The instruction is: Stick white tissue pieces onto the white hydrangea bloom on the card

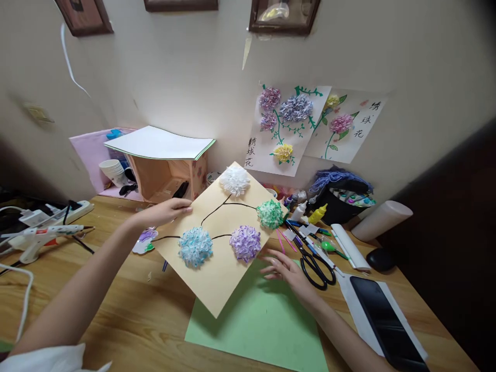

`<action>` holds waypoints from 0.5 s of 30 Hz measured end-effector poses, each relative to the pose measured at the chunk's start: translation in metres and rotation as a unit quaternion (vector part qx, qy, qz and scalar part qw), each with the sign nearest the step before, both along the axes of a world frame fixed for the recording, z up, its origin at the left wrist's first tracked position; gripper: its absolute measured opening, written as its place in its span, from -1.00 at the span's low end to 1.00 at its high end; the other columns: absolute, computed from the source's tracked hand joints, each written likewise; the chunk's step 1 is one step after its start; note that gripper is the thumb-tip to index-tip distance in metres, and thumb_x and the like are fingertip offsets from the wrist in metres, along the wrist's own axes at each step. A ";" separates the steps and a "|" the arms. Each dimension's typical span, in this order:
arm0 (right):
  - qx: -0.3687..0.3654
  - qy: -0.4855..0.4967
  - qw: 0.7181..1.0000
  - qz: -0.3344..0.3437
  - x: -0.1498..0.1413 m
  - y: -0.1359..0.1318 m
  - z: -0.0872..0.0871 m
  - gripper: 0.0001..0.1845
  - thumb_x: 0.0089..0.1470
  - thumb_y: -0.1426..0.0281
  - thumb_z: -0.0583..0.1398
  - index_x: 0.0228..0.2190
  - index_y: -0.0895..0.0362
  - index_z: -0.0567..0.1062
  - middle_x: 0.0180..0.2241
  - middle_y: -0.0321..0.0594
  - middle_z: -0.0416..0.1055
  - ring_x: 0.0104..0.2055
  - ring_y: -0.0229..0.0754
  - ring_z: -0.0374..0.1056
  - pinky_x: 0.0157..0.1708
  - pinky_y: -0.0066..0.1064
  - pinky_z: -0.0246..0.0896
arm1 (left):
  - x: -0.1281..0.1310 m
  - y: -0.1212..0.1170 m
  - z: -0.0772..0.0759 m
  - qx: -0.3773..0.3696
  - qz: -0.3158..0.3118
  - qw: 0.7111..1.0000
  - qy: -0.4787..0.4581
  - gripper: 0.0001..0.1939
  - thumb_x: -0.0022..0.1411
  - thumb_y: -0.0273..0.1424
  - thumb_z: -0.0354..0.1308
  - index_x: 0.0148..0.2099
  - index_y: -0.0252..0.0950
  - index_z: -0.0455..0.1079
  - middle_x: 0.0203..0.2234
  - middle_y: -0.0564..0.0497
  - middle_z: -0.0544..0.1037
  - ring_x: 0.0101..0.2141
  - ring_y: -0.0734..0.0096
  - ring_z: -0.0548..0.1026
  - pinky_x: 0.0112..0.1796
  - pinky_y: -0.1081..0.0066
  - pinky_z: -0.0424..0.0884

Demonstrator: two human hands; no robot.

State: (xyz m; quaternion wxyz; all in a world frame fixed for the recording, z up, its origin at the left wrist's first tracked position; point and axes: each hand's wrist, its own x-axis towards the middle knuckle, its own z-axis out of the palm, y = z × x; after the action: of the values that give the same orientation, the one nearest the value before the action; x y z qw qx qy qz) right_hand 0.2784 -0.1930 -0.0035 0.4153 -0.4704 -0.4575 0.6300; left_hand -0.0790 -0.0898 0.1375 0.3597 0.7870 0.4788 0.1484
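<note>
A cream card (pixel 215 287) is held up at a slant over the desk by my left hand (pixel 173 211), whose fingers grip its upper left edge. On the card are a white paper flower (pixel 234 181), a green one (pixel 270 214), a blue one (pixel 196 247) and a purple one (pixel 245 243), with dark stem lines between them. My right hand (pixel 284 271) is near the card's lower right edge, fingers apart, holding nothing. Below both lies a green sheet (pixel 263 325) on the wooden desk.
Black-handled scissors (pixel 318 271), pens and glue bottles (pixel 318 213) crowd the right. A phone (pixel 387 323) and mouse (pixel 381 260) lie further right. At left are a glue gun (pixel 39 237) and power strip (pixel 79 209). A box shelf (pixel 166 178) stands at the back.
</note>
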 end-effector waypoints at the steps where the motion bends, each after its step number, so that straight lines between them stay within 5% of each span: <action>1: 0.000 -0.001 1.000 -0.003 -0.002 0.002 0.001 -0.46 -0.05 0.05 0.27 -0.11 0.12 0.45 -0.08 -0.01 0.49 -0.25 -0.05 0.51 -0.22 -0.19 0.41 | 0.001 0.005 0.005 -0.001 -0.016 1.000 0.008 -0.61 0.17 -0.05 0.03 -0.31 -0.30 0.40 -0.41 0.03 0.42 -0.36 0.36 0.33 -0.33 0.47 0.26; 7: 0.002 0.037 0.999 0.028 -0.010 -0.001 0.000 -0.62 -0.03 0.10 0.28 -0.33 0.16 0.47 -0.34 -0.15 0.49 -0.29 -0.06 0.51 -0.32 -0.29 0.41 | 0.010 0.029 0.026 -0.004 -0.094 0.995 0.043 -0.65 0.19 -0.11 0.01 -0.37 -0.32 0.35 -0.52 0.07 0.26 -0.49 0.47 0.17 -0.46 0.47 0.11; 15: -0.014 0.073 0.997 -0.017 -0.018 -0.008 -0.007 -0.61 -0.13 0.10 0.34 -0.48 0.18 0.44 -0.53 -0.20 0.49 -0.39 -0.07 0.52 -0.37 -0.30 0.40 | 0.027 0.053 0.031 0.027 -0.177 0.980 0.082 -0.68 0.20 -0.17 0.01 -0.46 -0.30 0.26 -0.56 0.07 0.22 -0.51 0.47 0.16 -0.46 0.48 0.13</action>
State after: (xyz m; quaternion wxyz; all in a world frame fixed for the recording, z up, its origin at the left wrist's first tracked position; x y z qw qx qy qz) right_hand 0.2608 -0.2011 -0.0108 0.4514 -0.4367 -0.4088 0.6621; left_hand -0.0522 -0.0364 0.1682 0.3183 0.8783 0.3556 0.0297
